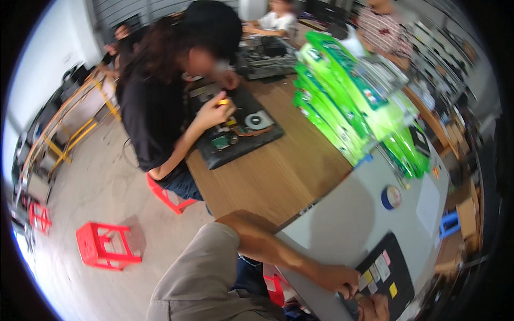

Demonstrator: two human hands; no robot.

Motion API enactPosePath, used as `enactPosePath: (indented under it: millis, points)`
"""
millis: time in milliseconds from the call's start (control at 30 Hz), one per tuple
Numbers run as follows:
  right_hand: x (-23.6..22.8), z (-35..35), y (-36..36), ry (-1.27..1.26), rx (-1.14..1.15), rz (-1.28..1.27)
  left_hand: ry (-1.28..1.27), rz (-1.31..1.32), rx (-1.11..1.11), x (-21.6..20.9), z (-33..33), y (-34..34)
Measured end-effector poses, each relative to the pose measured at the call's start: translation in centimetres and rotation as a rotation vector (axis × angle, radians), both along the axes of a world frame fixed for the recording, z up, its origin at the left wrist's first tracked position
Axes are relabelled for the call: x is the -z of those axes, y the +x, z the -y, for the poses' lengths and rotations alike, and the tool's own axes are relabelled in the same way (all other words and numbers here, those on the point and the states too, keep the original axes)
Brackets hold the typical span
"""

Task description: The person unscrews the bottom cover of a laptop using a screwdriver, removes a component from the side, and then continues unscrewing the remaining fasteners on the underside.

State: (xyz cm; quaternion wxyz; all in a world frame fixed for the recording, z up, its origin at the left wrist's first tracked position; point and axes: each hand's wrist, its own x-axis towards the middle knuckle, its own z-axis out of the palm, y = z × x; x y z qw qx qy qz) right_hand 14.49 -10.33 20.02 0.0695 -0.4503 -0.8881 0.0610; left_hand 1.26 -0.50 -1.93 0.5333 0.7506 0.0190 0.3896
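Observation:
A dark flat device that looks like a laptop turned underside up (401, 262) lies on the grey tabletop at the lower right, with several white, yellow and pink labels on it. At its near left corner is my left hand (338, 279), fingers curled and pressed together. My right hand (373, 307) is beside it at the lower edge of the picture, also closed, its fingertips close to the left ones. Whatever sits between the fingers of either hand is too small or hidden to name.
A blue tape roll (391, 197) and a white paper sheet (428, 203) lie on the grey table (321, 241). Green packages (342, 101) are piled beyond. At the wooden table (289, 176), a person (155, 101) works on an opened laptop (241, 131). A red stool (104, 246) stands on the floor.

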Motion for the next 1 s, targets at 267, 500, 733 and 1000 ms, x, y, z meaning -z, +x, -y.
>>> enactPosePath:
  millis: [267, 500, 733, 1000]
  points:
    - [0.8, 2.1, 2.3, 0.141, 0.095, 0.037, 0.215, -0.075, 0.066, -2.7, -1.2, -0.1]
    - [7.8, 2.1, 2.1, 0.418, 0.079, -0.378, 0.416, -0.611, -0.529, 2.2, 0.7, -2.2]
    - [7.4, 3.5, 2.4, 0.395, 0.253, -0.526, 0.419, -0.747, -0.542, 3.4, 0.2, 1.5]
    - [7.2, 3.5, 2.8, 0.195, 0.18, -0.785, 0.092, -0.293, -0.121, -1.3, 0.1, -2.8]
